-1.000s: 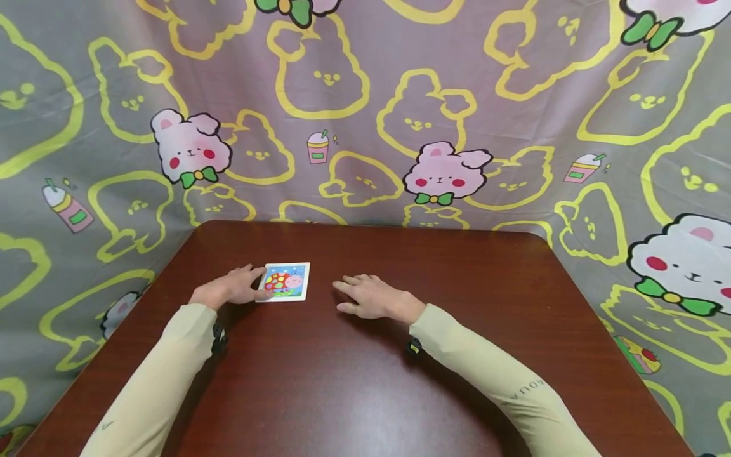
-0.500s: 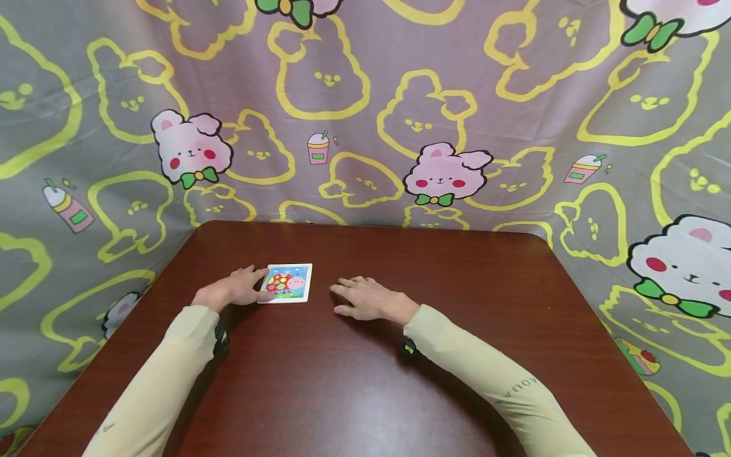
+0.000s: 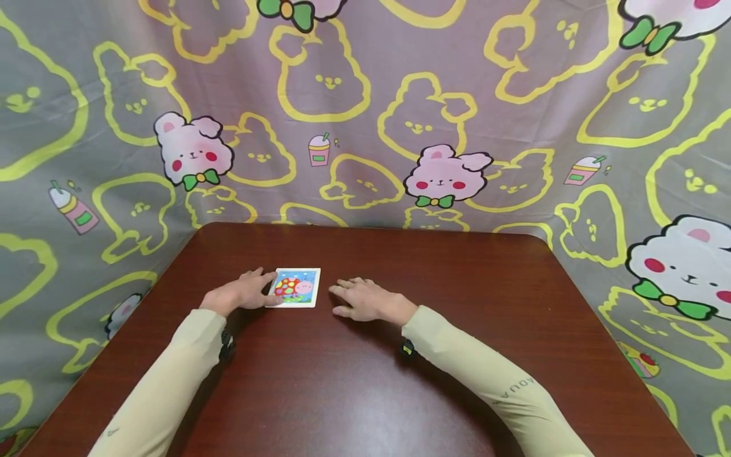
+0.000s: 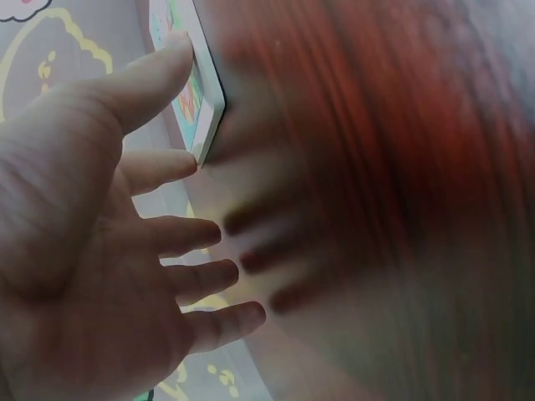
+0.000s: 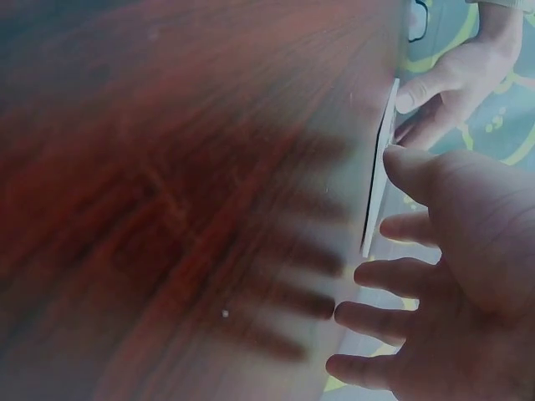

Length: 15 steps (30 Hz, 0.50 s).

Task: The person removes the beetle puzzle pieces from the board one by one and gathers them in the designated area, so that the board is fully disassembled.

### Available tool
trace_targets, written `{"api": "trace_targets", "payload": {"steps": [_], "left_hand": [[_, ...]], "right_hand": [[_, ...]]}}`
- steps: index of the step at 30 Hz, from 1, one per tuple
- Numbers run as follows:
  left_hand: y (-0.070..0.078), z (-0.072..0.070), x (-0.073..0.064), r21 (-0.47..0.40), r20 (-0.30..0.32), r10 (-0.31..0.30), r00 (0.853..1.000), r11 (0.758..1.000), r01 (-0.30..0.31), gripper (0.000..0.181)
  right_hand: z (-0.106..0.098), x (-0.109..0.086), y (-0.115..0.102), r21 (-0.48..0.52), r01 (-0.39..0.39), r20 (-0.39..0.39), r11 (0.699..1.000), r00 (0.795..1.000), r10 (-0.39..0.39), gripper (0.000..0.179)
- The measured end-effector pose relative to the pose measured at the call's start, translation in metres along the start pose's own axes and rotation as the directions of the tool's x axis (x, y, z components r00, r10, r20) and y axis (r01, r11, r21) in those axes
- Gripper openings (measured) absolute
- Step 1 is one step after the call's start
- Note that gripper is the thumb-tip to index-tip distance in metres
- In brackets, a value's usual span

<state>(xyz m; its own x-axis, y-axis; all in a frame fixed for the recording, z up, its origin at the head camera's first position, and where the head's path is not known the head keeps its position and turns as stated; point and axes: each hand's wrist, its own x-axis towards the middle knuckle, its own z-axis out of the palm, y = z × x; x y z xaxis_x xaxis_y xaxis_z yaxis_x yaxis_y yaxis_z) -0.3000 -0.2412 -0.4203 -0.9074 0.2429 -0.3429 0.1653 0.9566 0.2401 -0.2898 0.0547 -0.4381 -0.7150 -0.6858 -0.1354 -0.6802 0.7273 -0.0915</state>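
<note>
A flat square picture board (image 3: pixel 297 289) with a white border and a cartoon ladybird lies on the table, left of centre. My left hand (image 3: pixel 244 292) is at its left side. In the left wrist view the thumb (image 4: pixel 159 79) lies over the picture and the index fingertip touches the board's corner (image 4: pixel 203 138). The other fingers of that hand stretch out straight towards the tabletop. My right hand (image 3: pixel 365 299), palm down with fingers spread, is a short way right of the board and holds nothing.
The dark red-brown table (image 3: pixel 365 381) has rounded far corners. Behind it and at both sides hangs a grey curtain (image 3: pixel 365 76) printed with cartoon animals. Each wrist wears a small black camera, seen below the left sleeve (image 3: pixel 226 344) and right sleeve (image 3: pixel 407 347).
The picture board has slid a little to the right along with my left hand. My right hand has shifted slightly left, and the gap between the two has narrowed.
</note>
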Motion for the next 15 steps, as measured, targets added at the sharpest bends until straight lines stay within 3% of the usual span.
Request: {"api": "trace_targets", "payload": {"steps": [15], "left_hand": [[0.023, 0.008, 0.006, -0.006, 0.012, 0.029, 1.000, 1.000, -0.029, 0.087]], "right_hand": [[0.000, 0.005, 0.000, 0.020, -0.027, 0.010, 0.999, 1.000, 0.027, 0.063]]}}
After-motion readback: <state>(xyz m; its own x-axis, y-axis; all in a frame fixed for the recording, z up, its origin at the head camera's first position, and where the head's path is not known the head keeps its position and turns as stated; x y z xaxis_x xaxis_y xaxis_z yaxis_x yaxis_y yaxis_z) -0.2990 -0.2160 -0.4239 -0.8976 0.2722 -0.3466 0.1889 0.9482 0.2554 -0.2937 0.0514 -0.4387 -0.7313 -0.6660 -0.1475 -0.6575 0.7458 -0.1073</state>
